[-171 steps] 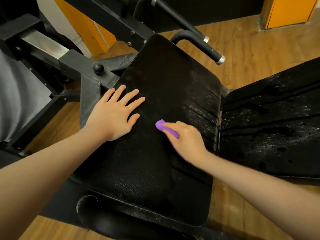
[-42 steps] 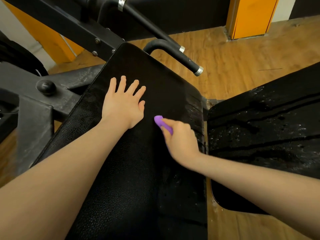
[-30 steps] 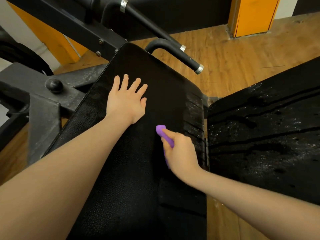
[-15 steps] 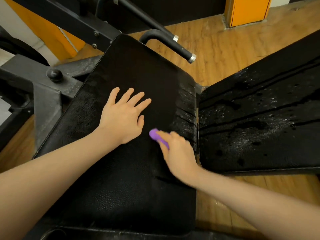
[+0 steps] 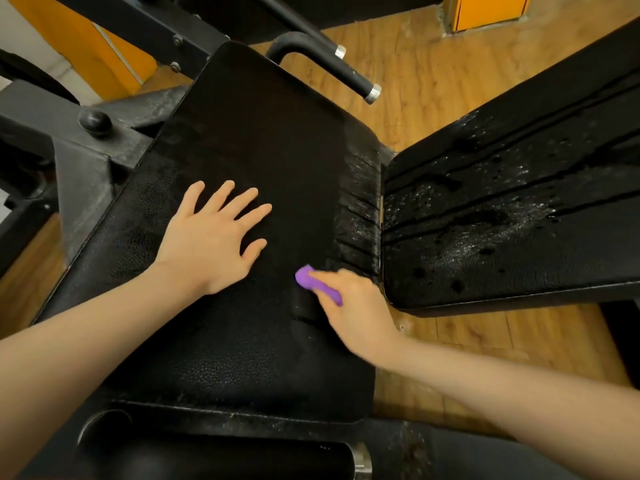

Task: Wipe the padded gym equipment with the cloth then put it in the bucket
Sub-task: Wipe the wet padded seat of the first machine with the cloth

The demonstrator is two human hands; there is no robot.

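Observation:
A black padded seat (image 5: 263, 140) fills the middle of the head view. My left hand (image 5: 211, 237) lies flat on it with fingers spread. My right hand (image 5: 353, 306) grips a small purple cloth (image 5: 317, 284) and presses it onto the pad near its cracked right edge (image 5: 358, 216). Only a strip of the cloth shows past my fingers. A second black pad (image 5: 512, 216), wet and speckled with droplets, stands to the right. No bucket is in view.
A black handle bar with a chrome end (image 5: 370, 93) juts out behind the seat. The grey steel frame with a round knob (image 5: 94, 122) runs along the left. Wooden floor (image 5: 433, 74) lies behind and between the pads. An orange panel (image 5: 485, 10) stands at the back right.
My right hand has drawn the purple cloth back toward me along the pad's right side. My left hand slid nearer too, staying flat. The camera view shifted.

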